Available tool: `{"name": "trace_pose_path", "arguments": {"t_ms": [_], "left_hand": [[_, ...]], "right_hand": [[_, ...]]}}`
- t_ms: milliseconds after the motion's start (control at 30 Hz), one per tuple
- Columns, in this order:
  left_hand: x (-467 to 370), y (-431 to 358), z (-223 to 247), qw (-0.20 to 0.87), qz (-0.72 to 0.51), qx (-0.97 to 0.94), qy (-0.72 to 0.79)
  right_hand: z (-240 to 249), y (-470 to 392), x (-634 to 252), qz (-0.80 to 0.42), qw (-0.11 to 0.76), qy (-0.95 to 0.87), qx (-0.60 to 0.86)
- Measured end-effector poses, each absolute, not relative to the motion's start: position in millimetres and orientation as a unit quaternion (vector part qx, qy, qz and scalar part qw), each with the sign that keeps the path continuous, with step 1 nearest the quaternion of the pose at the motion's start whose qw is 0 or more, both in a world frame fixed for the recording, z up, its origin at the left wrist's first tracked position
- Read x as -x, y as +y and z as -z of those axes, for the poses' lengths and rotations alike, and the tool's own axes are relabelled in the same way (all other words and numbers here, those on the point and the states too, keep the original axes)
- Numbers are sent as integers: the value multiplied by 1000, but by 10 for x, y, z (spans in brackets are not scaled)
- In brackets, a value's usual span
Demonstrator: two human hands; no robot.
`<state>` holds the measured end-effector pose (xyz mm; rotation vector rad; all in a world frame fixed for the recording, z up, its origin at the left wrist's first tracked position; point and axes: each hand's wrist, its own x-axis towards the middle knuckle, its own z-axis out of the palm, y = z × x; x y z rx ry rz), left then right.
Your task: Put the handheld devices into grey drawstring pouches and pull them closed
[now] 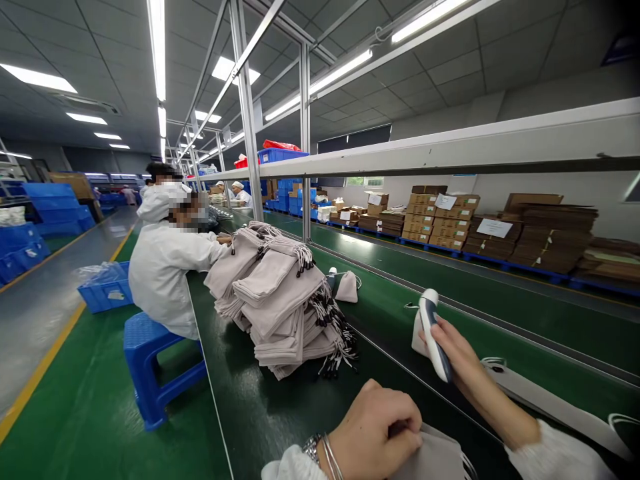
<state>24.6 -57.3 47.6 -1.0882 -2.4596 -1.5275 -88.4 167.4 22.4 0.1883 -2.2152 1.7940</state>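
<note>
Bagging step in hand: left hand (374, 430) pinches a grey pouch (434, 459) at the surface's near edge, right hand (453, 347) grips a white-and-blue handheld device (433, 331), which next needs aligning with the pouch mouth

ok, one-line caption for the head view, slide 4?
Right hand holds a white-and-blue handheld device; left hand grips a beige pouch beside stacked pouches.

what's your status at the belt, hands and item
Right hand gripping white-and-blue handheld device, raised over green belt. Left hand pinching grey drawstring pouch. Pouch stack ahead, seated co-worker beyond it.
</note>
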Motion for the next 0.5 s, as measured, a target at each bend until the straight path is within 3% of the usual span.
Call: {"name": "trace_pose_path", "arguments": {"t_ms": [233,367,500], "left_hand": [[-333,-441,-530,-67,677,283,-675],[-390,-393,-593,-29,730,239,-640],[-417,-367,-668,50,763,175,-620]], "right_hand": [[-440,1650,42,-689,101,-717,-46],[-465,1570,-137,-669,35,-739,-72],[-507,1560,-240,-603,-103,-784,-106]]}}
